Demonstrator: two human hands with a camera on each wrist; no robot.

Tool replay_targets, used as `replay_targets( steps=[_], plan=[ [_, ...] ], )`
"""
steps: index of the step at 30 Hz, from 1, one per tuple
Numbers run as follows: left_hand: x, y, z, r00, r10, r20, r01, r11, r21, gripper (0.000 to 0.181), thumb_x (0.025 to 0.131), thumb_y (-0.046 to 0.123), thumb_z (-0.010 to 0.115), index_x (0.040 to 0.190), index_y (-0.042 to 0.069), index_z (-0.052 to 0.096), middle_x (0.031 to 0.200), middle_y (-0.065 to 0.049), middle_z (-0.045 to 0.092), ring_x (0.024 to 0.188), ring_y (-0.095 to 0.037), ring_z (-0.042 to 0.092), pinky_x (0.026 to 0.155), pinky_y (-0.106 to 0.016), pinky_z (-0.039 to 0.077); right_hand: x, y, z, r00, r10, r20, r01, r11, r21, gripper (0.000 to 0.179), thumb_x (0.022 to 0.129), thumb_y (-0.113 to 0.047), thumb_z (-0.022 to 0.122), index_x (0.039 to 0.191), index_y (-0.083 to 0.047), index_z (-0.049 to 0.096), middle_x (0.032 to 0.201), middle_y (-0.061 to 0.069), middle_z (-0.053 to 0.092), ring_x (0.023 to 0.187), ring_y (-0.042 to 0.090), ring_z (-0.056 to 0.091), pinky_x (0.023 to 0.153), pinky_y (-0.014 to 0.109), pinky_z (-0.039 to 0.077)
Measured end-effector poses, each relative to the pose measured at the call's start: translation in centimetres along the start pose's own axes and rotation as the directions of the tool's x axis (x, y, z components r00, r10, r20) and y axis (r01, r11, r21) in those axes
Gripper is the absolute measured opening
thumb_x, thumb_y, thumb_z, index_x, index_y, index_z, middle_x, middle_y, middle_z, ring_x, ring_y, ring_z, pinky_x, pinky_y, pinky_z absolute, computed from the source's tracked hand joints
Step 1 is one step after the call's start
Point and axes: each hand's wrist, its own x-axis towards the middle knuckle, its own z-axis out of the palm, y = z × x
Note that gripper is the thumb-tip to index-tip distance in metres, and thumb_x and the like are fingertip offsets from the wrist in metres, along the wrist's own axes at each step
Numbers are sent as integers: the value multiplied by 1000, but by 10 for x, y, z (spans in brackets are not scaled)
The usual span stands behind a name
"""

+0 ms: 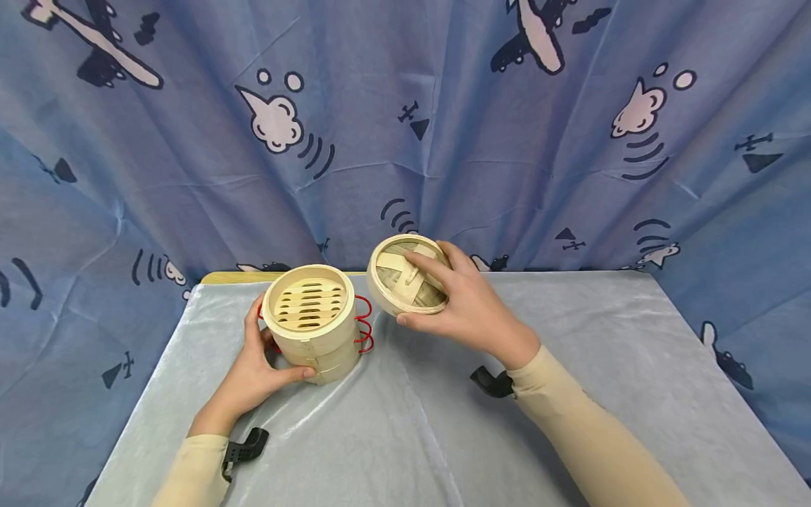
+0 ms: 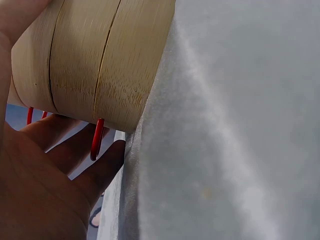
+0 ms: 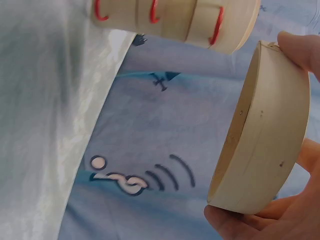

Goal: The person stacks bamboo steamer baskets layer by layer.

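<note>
A stack of bamboo steamer baskets [image 1: 319, 345] stands on the cloth in the head view, its slatted top tier uncovered. Red wire handles [image 3: 218, 25] stick out from its sides. My left hand [image 1: 256, 373] holds the stack from the left, thumb at the front and fingers round the far side. Up and to the right of the stack, my right hand [image 1: 459, 299] grips the round steamer lid [image 1: 395, 278] by its rim, index finger lying over its woven top. The lid [image 3: 270, 125] is tilted and apart from the stack, as the right wrist view shows.
A silvery-grey cloth [image 1: 570, 338] covers the table, with a strip of wooden edge [image 1: 234, 277] showing at the back left. A blue curtain [image 1: 405, 155] printed with planes and clouds hangs right behind the table. Black wrist straps [image 1: 243, 451] are on both wrists.
</note>
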Motion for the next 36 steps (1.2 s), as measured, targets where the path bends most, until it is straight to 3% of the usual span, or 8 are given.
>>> replay_targets(
  steps=[16, 26, 36],
  plan=[
    [-4, 0, -7, 1000, 5, -11, -5, 1000, 14, 140, 63, 12, 96, 158, 33, -4, 143, -6, 47, 120, -25, 56, 100, -20, 38, 24, -36, 10, 980, -127, 152, 131, 991, -17, 87, 69, -78, 69, 147, -45, 45, 151, 13, 33, 138, 32, 32, 103, 51, 39],
    [-2, 1, -5, 1000, 1, 9, -1, 1000, 6, 138, 64, 12, 95, 157, 34, -4, 143, -7, 48, 125, -27, 53, 103, -22, 36, 36, -43, 23, 965, -196, 177, 193, 981, 32, 84, 70, -74, 70, 144, -39, 50, 143, 8, 40, 122, 18, 41, 95, 38, 43],
    [2, -1, -2, 1000, 19, 17, -19, 1000, -9, 138, 64, 13, 95, 158, 32, -3, 146, -10, 45, 127, -27, 52, 103, -19, 35, 52, -60, 34, 947, -226, 227, 225, 974, 33, 84, 71, -75, 68, 145, -40, 49, 146, 10, 38, 125, 23, 41, 97, 44, 43]
  ],
)
